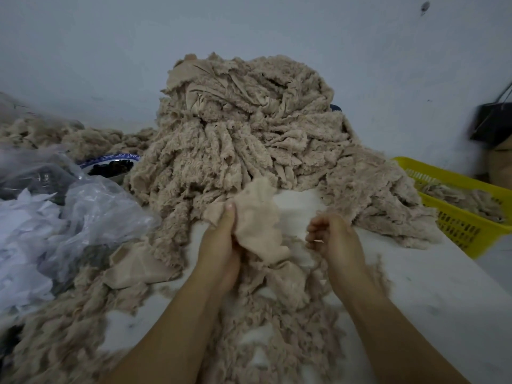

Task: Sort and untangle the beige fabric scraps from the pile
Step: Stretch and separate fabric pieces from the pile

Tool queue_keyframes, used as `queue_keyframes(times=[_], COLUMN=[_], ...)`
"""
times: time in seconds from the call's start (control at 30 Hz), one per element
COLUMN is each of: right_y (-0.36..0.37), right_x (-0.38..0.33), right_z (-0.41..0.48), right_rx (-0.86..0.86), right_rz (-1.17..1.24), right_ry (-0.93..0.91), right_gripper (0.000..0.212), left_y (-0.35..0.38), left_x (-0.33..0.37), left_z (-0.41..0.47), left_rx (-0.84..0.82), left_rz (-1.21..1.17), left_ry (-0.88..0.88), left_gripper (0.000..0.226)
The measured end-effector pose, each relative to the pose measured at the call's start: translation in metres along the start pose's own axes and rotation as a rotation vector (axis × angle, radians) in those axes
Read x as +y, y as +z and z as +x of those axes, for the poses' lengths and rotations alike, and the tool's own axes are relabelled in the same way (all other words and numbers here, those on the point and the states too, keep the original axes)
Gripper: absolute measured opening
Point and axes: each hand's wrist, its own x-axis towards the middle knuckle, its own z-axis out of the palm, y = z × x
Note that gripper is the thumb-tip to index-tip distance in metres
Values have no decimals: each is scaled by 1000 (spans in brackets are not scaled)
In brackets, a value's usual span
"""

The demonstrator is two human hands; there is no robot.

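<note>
Bench and wall: white bench (415, 286) against a pale wall (277, 29); bare patches show between drifts of beige fluff.
Held scrap: one smooth beige scrap (257, 225) is lifted just in front of the pile, its lower end trailing into the litter below, probably raised so it can be told apart and freed.
Left grip: the left grip (221, 239) is clamped on the scrap's left edge, thumb up along the cloth.
Right grip: the right grip (329, 236) hovers just beside the scrap with fingers curled; whether it pinches any fibres I cannot tell.
Pile: a tall pile (249, 128) of fuzzy, frayed strips stands behind the hands, heaped against the wall, most of it seemingly unsorted.
Loose scraps: loose scraps (277, 342) lie between the forearms.
Yellow basket: the yellow basket (454, 225) at the right edge holds beige scraps, likely the sorted ones.
Bowl: a blue-rimmed bowl (110, 157) on the left holds dark bits, too small to name.
Plastic bag: a clear plastic bag (91, 206) on the left holds white pieces.
</note>
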Motion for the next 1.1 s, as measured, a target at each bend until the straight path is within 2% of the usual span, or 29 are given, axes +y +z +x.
queue_keyframes(times=[0.13, 0.23, 0.27, 0.33, 0.43, 0.53, 0.6, 0.67, 0.73, 0.77, 0.83, 0.93, 1.0, 1.03, 1.1], right_y=[14, 12, 13, 13, 16, 17, 14, 13, 12, 9, -1, -10, -3, 2, 8], right_x=[6, 4, 3, 2, 5, 9, 11, 12, 12, 10, 5, 3, 5, 8, 12], right_z=[-11, -16, -18, -21, -20, -16, -13, -11, -8, -5, 2, 6, 1, -3, -9], right_rx=[-122, -212, -255, -314, -252, -108, -68, -57, 3, 59, 142, 70, -72, -118, -105], right_rz=[-116, -131, -146, -199, -327, -470, -497, -465, -362, -304, -142, -21, -128, -257, -530], right_ry=[27, 65, 49, 10, -131, -205, -223, -199, -134, -100, -25, 26, 8, -26, -162], right_gripper=[48, 84, 87, 73, 35, 40, 34, 29, 39, 42, 41, 37, 26, 26, 34], left_y=[6, 6, 7, 9, 11, 12, 13, 13, 10, 8, 2, -3, -2, -1, 0], left_x=[-8, -9, -10, -12, -18, -19, -17, -17, -17, -14, -7, 7, 7, 5, 4], left_z=[-9, -13, -14, -16, -20, -22, -21, -19, -16, -14, -7, 0, -1, -1, -3], left_rx=[-179, -281, -305, -337, -356, -389, -393, -319, -205, -136, -8, 1, -39, -55, -106], left_rz=[22, 74, 119, 221, 373, 508, 581, 669, 714, 692, 501, 115, -112, -173, -211], left_ry=[-39, -73, -75, -50, 13, 55, 71, 80, 57, 37, -16, -88, -171, -207, -230], left_gripper=[35, 30, 28, 24, 20, 24, 36, 38, 34, 37, 43, 42, 43, 44, 50])
